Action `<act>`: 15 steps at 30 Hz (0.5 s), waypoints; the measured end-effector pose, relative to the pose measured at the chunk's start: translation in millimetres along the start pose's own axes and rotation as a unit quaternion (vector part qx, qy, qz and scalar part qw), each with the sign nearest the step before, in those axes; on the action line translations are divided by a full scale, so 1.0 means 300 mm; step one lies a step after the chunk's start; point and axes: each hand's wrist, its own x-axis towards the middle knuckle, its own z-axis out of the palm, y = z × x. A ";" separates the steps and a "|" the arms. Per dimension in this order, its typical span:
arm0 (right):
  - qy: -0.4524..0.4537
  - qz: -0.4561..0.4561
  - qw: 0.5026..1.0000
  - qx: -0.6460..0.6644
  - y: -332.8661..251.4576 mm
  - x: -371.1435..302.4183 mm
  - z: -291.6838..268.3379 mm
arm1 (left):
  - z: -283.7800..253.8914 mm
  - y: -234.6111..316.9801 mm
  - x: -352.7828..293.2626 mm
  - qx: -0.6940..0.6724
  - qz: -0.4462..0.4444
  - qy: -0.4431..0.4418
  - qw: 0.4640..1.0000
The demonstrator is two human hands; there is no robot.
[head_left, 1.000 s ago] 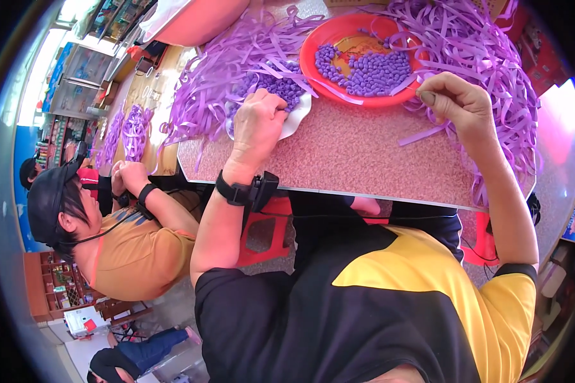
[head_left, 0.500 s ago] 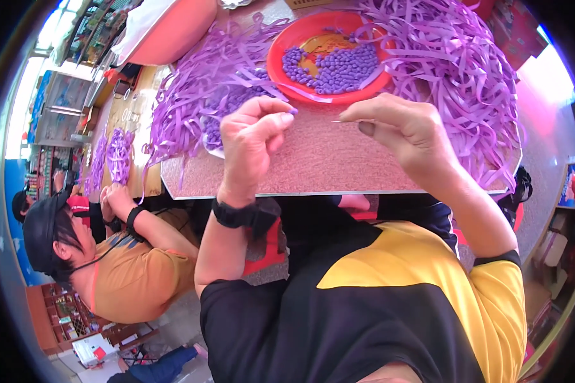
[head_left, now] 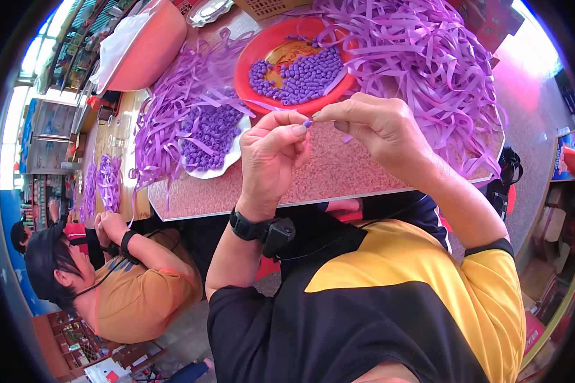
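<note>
My left hand [head_left: 269, 156] pinches a small purple bead [head_left: 308, 123] between thumb and forefinger, above the near part of the table. Close against it, my right hand [head_left: 390, 131] is pinched too, its fingertips at the bead. The thin, needle-like piece in the right fingertips is barely visible now. Beyond both hands stands a red bowl [head_left: 244, 86] with loose purple beads [head_left: 310, 76] inside. Left of my left hand, a white scalloped dish [head_left: 235, 152] holds more purple beads [head_left: 207, 137], partly under ribbon.
Purple ribbons [head_left: 421, 70] heap at the right of the speckled table [head_left: 338, 172], and more ribbons [head_left: 163, 105] lie at the left. A big pink basin [head_left: 150, 51] and a tan basket [head_left: 268, 7] stand at the back. On the left sits a co-worker [head_left: 137, 287] in orange.
My hands have come together, so the right fingertips now meet the bead in my left hand. The view has shifted, showing more of the white dish.
</note>
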 end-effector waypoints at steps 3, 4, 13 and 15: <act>-0.001 -0.018 0.999 -0.042 0.009 -0.002 -0.004 | 0.006 0.000 -0.001 0.023 0.010 0.003 1.000; -0.002 -0.029 0.997 -0.071 0.012 -0.004 -0.005 | 0.007 -0.003 0.000 0.035 0.018 0.010 0.999; -0.016 -0.022 0.986 -0.164 0.007 -0.011 -0.017 | 0.016 -0.016 0.007 0.074 0.029 0.026 0.996; -0.008 -0.019 0.987 -0.159 0.011 -0.017 -0.018 | 0.025 -0.019 0.011 0.070 0.026 0.023 0.997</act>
